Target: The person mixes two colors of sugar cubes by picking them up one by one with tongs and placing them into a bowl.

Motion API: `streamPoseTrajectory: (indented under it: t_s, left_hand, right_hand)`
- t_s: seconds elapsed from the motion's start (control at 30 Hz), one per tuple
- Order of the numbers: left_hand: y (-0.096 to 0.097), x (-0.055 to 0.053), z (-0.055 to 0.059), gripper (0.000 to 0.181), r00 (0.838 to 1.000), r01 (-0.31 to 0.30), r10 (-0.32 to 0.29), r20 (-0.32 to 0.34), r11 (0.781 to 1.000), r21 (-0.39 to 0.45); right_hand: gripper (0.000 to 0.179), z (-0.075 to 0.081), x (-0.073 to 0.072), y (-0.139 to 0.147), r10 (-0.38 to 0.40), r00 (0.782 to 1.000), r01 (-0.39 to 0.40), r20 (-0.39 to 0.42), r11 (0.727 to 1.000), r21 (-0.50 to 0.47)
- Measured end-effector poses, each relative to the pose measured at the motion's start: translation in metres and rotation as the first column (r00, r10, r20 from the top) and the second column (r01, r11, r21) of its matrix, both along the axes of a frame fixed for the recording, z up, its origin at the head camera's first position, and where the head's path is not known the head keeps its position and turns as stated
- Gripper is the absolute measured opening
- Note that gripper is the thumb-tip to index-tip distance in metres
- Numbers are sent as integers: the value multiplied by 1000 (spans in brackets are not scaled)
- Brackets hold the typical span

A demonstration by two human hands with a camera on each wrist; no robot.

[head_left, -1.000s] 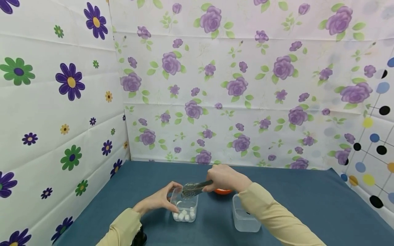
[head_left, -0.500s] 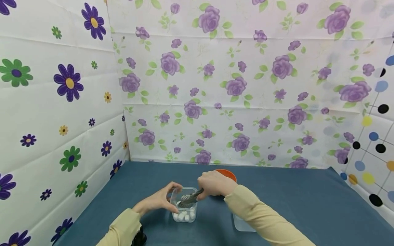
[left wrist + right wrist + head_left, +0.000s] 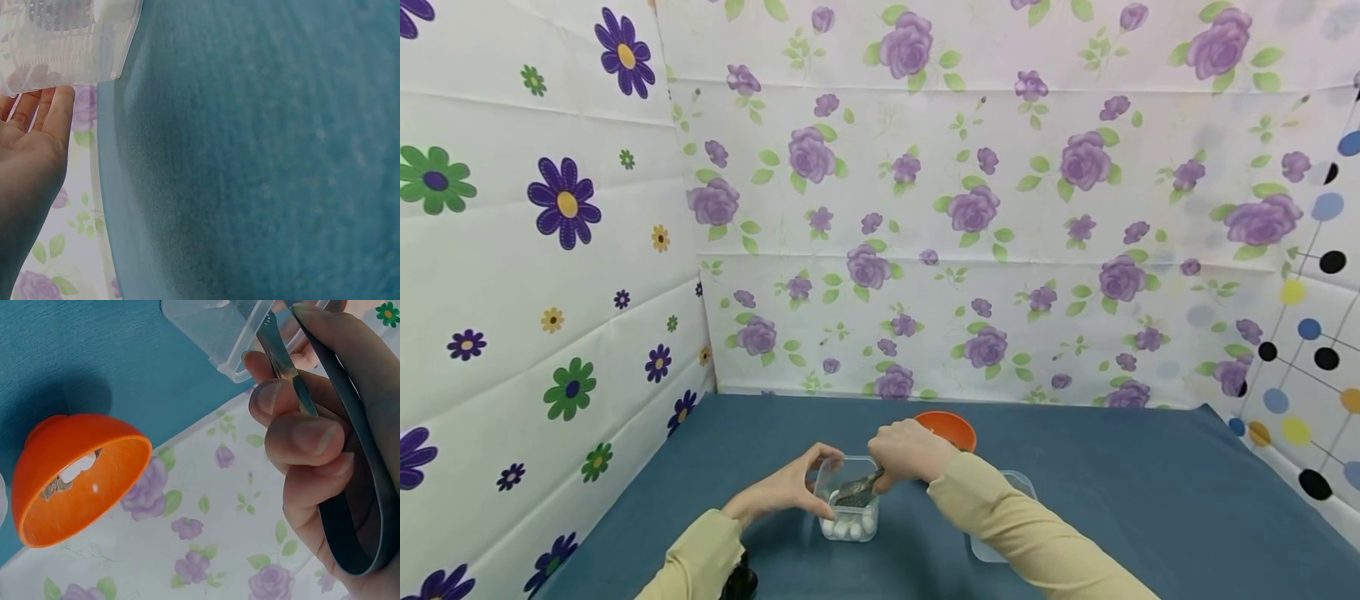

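Note:
My left hand holds a clear plastic container from its left side, thumb on the near wall and fingers behind. White marshmallow-like pieces lie on its bottom. With curled fingers my right hand grips dark metal tongs, whose perforated heads are down inside the container. The right wrist view shows the tongs' bent handle running through the hand; whether their tips pinch a piece cannot be seen. In the left wrist view, fingertips of the left hand touch the container wall.
An orange bowl stands behind the right hand; inside it are a white piece and some brownish bits. A second clear container is partly hidden by the right sleeve. Something black sits by the left sleeve. Patterned cloth walls surround the blue table.
The right hand has moved left and downward, lowering the tongs from above the container into it. More of the orange bowl shows. The left hand and container have stayed in place.

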State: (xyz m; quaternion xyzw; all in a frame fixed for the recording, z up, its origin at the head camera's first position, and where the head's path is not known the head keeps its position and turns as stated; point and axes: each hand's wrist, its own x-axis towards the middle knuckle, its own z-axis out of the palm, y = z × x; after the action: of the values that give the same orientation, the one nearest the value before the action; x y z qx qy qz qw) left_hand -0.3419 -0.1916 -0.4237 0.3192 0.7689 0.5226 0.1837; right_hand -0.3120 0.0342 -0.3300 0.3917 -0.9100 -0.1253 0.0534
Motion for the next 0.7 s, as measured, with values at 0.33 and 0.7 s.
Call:
streamPoseTrajectory:
  t_s: [0.33, 0.7]
  left_hand:
    - [1, 0, 0, 68, 1000, 7, -6, -7, 1000, 5]
    - [1, -3, -2, 69, 1000, 20, -20, -8, 1000, 14]
  right_hand:
    - [31, -1, 1, -3, -15, 1000, 16, -27, 999, 36]
    - [28, -1, 0, -4, -14, 1000, 14, 20, 1000, 14]
